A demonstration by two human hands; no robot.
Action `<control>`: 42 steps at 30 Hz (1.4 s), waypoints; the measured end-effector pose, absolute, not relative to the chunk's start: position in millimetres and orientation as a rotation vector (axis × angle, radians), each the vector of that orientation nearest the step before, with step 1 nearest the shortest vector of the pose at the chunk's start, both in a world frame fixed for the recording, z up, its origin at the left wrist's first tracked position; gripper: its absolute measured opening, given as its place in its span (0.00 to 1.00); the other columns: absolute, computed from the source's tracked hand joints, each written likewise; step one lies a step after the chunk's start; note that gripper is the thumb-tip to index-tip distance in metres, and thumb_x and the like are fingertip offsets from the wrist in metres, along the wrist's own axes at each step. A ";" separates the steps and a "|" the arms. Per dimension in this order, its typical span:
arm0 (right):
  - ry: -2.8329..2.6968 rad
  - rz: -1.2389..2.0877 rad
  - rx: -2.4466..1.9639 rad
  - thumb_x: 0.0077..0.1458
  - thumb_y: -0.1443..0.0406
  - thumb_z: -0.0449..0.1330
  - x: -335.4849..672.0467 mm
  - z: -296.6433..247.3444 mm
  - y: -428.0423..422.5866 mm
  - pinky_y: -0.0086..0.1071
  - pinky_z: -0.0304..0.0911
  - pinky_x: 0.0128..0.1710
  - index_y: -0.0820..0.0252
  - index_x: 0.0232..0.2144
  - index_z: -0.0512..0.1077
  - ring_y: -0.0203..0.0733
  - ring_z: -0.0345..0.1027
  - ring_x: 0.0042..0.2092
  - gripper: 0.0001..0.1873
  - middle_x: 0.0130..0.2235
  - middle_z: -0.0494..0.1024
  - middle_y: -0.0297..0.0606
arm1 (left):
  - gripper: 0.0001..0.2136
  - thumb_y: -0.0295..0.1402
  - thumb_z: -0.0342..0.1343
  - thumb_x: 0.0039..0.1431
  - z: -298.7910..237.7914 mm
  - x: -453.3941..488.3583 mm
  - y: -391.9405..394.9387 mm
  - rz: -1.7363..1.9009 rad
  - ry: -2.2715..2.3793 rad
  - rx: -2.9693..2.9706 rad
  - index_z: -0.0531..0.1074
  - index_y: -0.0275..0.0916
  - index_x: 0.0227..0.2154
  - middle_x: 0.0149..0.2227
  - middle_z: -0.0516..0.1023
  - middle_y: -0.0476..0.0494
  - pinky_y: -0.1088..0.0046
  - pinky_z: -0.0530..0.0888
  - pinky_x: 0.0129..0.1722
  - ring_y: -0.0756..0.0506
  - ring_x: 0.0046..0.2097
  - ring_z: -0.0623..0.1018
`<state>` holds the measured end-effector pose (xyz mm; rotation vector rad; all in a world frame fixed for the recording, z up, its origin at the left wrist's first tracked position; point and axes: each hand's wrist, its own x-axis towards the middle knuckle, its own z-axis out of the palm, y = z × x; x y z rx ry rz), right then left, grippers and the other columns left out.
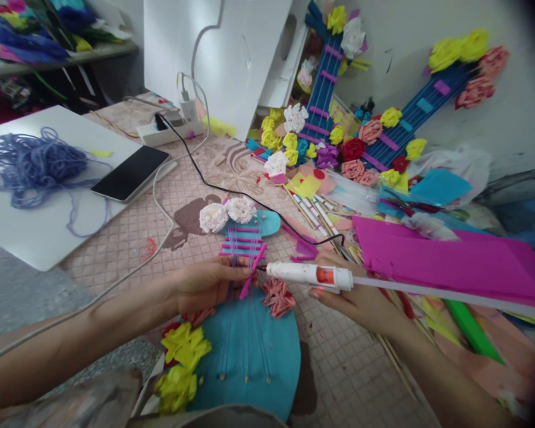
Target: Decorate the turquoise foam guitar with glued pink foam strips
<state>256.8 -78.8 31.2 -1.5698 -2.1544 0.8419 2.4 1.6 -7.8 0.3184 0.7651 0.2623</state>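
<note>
A patterned mat is seen spread under everything. Near its front edge, a blue paper guitar is laid flat. Its long axis is set from the round body at the person's lap to the head, which is pointed away from the person, towards the far edge. A white board is placed at the mat's left edge, and a magenta sheet at its right edge.

A white glue gun is held across the guitar's neck. Its long axis is run left to right and its nozzle is pointed to the person's left. It is clasped firmly from below by the right hand. Just at the nozzle, a pink strip is tilted across the neck and is pinched by the fingertips of the left hand, which is rested on the guitar.
</note>
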 end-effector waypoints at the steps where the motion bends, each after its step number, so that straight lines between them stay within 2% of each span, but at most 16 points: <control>1: -2.161 0.853 -1.563 0.61 0.54 0.53 256.7 31.4 -79.3 0.30 0.55 0.29 0.57 0.27 0.59 0.36 0.60 0.30 0.16 0.29 0.64 0.32 | 0.05 0.19 0.60 0.52 -7.7 2.6 1.7 0.267 0.776 0.319 0.75 0.33 0.31 0.31 0.80 0.44 0.77 0.74 0.39 0.50 0.33 0.79; 8: -2.238 0.855 -1.481 0.61 0.55 0.54 254.6 33.8 -82.8 0.30 0.53 0.28 0.57 0.25 0.58 0.36 0.59 0.29 0.16 0.29 0.63 0.32 | 0.05 0.19 0.59 0.53 -7.8 1.5 0.4 0.273 0.784 0.325 0.74 0.33 0.30 0.31 0.79 0.44 0.77 0.74 0.36 0.51 0.32 0.78; 12: -2.283 0.890 -1.444 0.61 0.56 0.54 252.4 32.8 -84.3 0.30 0.54 0.29 0.58 0.28 0.61 0.36 0.60 0.31 0.14 0.31 0.64 0.33 | 0.04 0.20 0.60 0.53 -7.8 1.1 0.1 0.270 0.764 0.337 0.74 0.33 0.30 0.30 0.78 0.44 0.77 0.74 0.36 0.50 0.31 0.78; 20: -2.305 1.033 -1.389 0.61 0.51 0.51 246.5 31.4 -86.5 0.29 0.53 0.28 0.59 0.29 0.63 0.36 0.60 0.31 0.18 0.32 0.64 0.33 | 0.07 0.17 0.55 0.56 -2.8 4.2 -0.5 0.268 0.836 0.335 0.73 0.33 0.29 0.28 0.78 0.44 0.77 0.75 0.36 0.51 0.31 0.78; 25: -2.307 1.039 -1.355 0.61 0.51 0.52 246.4 30.2 -85.5 0.29 0.53 0.28 0.58 0.30 0.63 0.36 0.60 0.31 0.17 0.32 0.64 0.33 | 0.06 0.18 0.55 0.55 -2.8 3.8 -0.4 0.271 0.832 0.331 0.73 0.33 0.29 0.28 0.78 0.44 0.77 0.75 0.36 0.50 0.31 0.78; 42: -2.160 0.750 -1.586 0.61 0.55 0.53 256.0 31.8 -78.3 0.30 0.56 0.29 0.56 0.26 0.58 0.37 0.61 0.29 0.16 0.29 0.64 0.32 | 0.04 0.20 0.60 0.53 -9.5 1.4 0.0 0.263 0.769 0.340 0.75 0.33 0.31 0.31 0.80 0.45 0.77 0.75 0.38 0.50 0.33 0.79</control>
